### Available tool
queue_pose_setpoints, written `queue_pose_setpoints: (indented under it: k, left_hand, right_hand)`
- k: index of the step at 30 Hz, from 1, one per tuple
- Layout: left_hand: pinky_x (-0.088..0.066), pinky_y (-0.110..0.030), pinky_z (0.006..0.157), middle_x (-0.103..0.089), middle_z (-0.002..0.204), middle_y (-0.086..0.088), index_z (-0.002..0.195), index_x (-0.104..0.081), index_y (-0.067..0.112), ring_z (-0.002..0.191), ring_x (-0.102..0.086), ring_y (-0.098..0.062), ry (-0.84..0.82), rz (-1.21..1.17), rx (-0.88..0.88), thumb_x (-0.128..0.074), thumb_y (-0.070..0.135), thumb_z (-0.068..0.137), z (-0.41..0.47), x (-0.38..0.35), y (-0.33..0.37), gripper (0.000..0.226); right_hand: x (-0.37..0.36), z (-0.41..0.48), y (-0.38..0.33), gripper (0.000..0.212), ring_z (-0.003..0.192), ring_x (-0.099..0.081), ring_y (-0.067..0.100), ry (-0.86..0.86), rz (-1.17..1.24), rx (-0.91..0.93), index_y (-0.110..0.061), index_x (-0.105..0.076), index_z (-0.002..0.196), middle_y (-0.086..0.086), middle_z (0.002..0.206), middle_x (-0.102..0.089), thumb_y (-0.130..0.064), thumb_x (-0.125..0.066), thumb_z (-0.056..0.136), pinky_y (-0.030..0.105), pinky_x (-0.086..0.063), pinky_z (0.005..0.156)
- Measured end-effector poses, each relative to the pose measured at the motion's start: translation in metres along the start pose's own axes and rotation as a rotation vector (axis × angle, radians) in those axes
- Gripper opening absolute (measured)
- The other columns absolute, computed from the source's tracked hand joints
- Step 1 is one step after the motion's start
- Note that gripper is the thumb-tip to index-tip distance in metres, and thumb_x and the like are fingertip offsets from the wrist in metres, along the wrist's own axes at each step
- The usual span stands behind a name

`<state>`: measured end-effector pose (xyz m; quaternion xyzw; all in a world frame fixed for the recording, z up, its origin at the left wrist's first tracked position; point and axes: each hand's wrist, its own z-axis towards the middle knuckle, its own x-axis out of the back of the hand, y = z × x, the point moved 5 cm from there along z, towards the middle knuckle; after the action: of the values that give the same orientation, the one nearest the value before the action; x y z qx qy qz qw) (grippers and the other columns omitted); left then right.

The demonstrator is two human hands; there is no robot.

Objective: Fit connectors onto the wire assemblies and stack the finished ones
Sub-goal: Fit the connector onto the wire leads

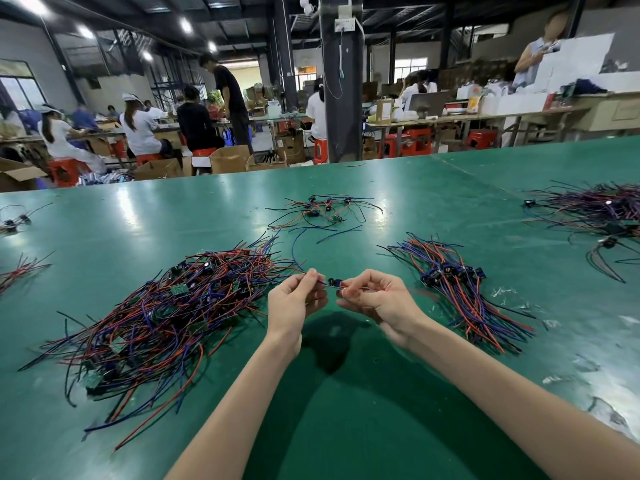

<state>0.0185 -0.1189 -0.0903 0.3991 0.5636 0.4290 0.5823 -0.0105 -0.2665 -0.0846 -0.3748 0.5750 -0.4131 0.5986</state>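
Note:
My left hand (297, 299) pinches a blue wire (294, 247) that loops up and away over the table. My right hand (375, 298) pinches a small blue connector (334, 282) with wires, held just right of the left fingertips. Both hands hover above the green table (346, 410). To the left lies a big tangled heap of red, blue and black wire assemblies with small green boards (166, 306). To the right lies a neater stack of wire assemblies with blue connectors (453, 282).
A small cluster of wired parts (323, 211) lies further back at centre. Another large wire pile (595, 209) sits at the far right, and loose wires (20, 268) at the left edge. Beyond the table, people sit at benches among red stools and cardboard boxes.

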Motion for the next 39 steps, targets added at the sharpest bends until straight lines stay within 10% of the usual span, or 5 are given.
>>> queue_pose_setpoints:
  k: [19, 29, 32, 36, 39]
  left_hand:
    - [-0.057, -0.022, 0.062, -0.060, 0.072, -0.009, 0.085, -0.063, -0.002, 0.061, -0.063, -0.014, -0.031, -0.024, 0.040, -0.058, -0.007, 0.088, 0.001, -0.002, -0.003, 0.008]
    - [-0.058, -0.024, 0.065, -0.060, 0.096, -0.014, 0.112, -0.055, -0.004, 0.073, -0.065, -0.020, 0.004, 0.040, 0.063, -0.048, -0.008, 0.093, 0.003, -0.005, -0.020, 0.021]
    - [-0.057, -0.025, 0.065, -0.060, 0.096, -0.013, 0.109, -0.058, -0.001, 0.069, -0.064, -0.019, 0.037, 0.090, 0.038, -0.047, -0.009, 0.092, 0.006, -0.004, -0.021, 0.021]
    - [-0.054, -0.020, 0.060, -0.059, 0.096, -0.012, 0.099, -0.059, 0.008, 0.068, -0.064, -0.018, 0.030, 0.154, 0.018, -0.045, -0.009, 0.091, 0.003, -0.005, -0.019, 0.022]
    - [-0.054, -0.022, 0.061, -0.062, 0.093, -0.010, 0.094, -0.060, 0.011, 0.067, -0.064, -0.016, 0.024, 0.182, 0.010, -0.046, -0.008, 0.091, 0.002, -0.005, -0.019, 0.024]
  right_hand:
    - [0.001, -0.001, -0.007, 0.024, 0.067, -0.068, 0.014, 0.035, -0.678, 0.288, -0.016, -0.071, 0.076, 0.002, 0.086, -0.062, 0.007, -0.070, 0.078, 0.020, -0.054, 0.073]
    - [0.030, 0.020, 0.026, 0.023, 0.087, -0.069, 0.029, 0.457, -0.387, -0.070, -0.012, -0.067, 0.069, 0.013, 0.079, -0.071, 0.010, -0.068, 0.075, 0.036, -0.054, 0.089]
    - [0.017, 0.059, 0.019, 0.035, 0.118, -0.057, 0.029, 0.322, -0.438, -0.056, 0.000, -0.065, 0.109, 0.016, 0.116, -0.066, 0.015, -0.063, 0.078, 0.034, -0.043, 0.103]
    - [0.007, 0.126, 0.003, 0.092, 0.135, -0.038, 0.025, -0.001, -0.673, -0.189, -0.018, 0.009, 0.152, 0.015, 0.155, -0.023, 0.015, -0.047, 0.087, 0.036, -0.031, 0.108]
    - [0.019, 0.149, -0.012, 0.070, 0.127, -0.044, 0.029, 0.187, -1.063, -0.085, -0.008, -0.018, 0.151, 0.020, 0.146, -0.038, 0.004, -0.044, 0.087, 0.033, -0.036, 0.101]
